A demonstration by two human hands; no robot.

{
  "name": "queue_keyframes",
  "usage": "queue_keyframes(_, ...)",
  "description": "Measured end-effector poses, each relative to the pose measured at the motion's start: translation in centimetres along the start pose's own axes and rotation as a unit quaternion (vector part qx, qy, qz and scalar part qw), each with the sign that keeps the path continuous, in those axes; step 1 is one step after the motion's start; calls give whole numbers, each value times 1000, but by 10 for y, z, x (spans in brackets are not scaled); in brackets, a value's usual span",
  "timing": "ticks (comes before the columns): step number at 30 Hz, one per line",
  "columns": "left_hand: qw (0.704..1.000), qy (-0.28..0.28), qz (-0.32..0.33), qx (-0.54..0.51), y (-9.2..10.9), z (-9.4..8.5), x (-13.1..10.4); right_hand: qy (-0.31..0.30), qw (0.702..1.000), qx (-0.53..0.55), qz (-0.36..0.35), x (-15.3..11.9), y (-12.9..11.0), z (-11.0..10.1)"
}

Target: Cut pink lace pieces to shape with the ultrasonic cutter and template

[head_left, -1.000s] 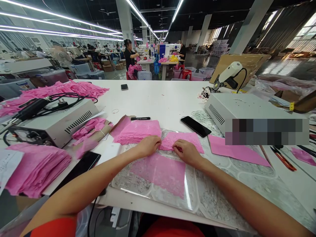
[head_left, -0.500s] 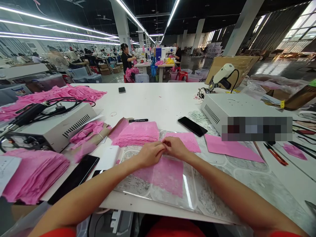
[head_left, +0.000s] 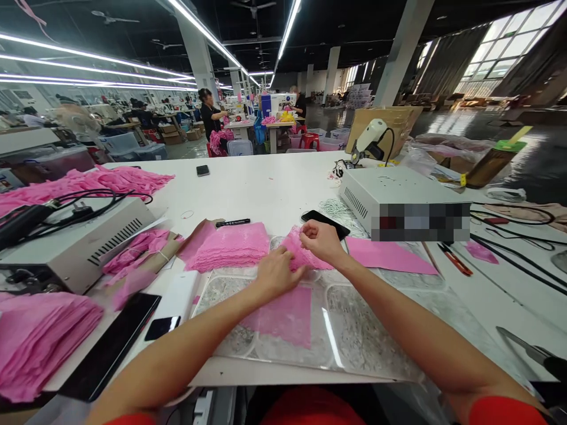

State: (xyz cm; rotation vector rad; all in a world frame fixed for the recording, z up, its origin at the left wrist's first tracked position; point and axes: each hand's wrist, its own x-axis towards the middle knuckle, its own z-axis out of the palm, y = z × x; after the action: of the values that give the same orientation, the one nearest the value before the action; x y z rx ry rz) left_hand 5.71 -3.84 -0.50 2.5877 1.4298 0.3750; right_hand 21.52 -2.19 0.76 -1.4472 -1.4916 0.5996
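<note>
Thumb and forefinger of the right hand (head_left: 325, 241) look pinched together on a raised edge of pink lace (head_left: 292, 241). Beside it the left hand (head_left: 278, 273) lies low, its thumb and forefinger apart, its fingers against the lace's left side. That lace sits over a clear sheet (head_left: 372, 321), set back from the middle of the front edge of the tabletop (head_left: 248, 189). Probably the right hand raises the edge to tell one layer from those beneath, and the left steadies the rest.

Left of the hands, a lace stack (head_left: 233, 245) lies squared up, presumably so the layers keep one outline; its side facing the front edge shows many thin, wavy rims. Nearer that edge, a sheer lace piece (head_left: 290, 319) is spread flat, with grey mottling around it; whether it lies on or under the glossy clear sheet, I cannot tell.

A slim black marker (head_left: 233, 222) rests just behind the stack, perhaps to stay within reach. Behind the right hand, a flat dark phone (head_left: 313, 215) is partly hidden. Toward the right edge lies a smooth pink sheet (head_left: 390, 255), stiff-looking like card, in front of a boxy grey case (head_left: 398, 180) with slotted vents. At the front left corner, a soft fabric pile (head_left: 48, 342) slumps in uneven folds.
</note>
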Motion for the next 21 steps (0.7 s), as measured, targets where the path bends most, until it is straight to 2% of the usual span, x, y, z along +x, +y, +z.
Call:
queue_keyframes(5,999,15,-43,-25,37,28,39,37,998,40,14,2,-14,-22)
queue_keyframes(7,999,24,-41,-27,45,35,49,64,996,63,24,1,-17,-40)
queue_keyframes(10,999,38,-4,-27,53,36,55,129,986,94,42,-9,-14,-76)
queue_keyframes(13,996,52,62,-19,61,32,52,205,969,118,72,-38,5,-113)
queue_keyframes(16,984,45,173,-7,66,31,38,281,939,125,155,-87,33,-139)
queue_keyframes(19,952,7,307,5,66,35,12,255,936,44,238,-144,56,-148)
queue_keyframes(21,924,-21,382,11,64,39,-5,218,936,-11,277,-177,66,-149)
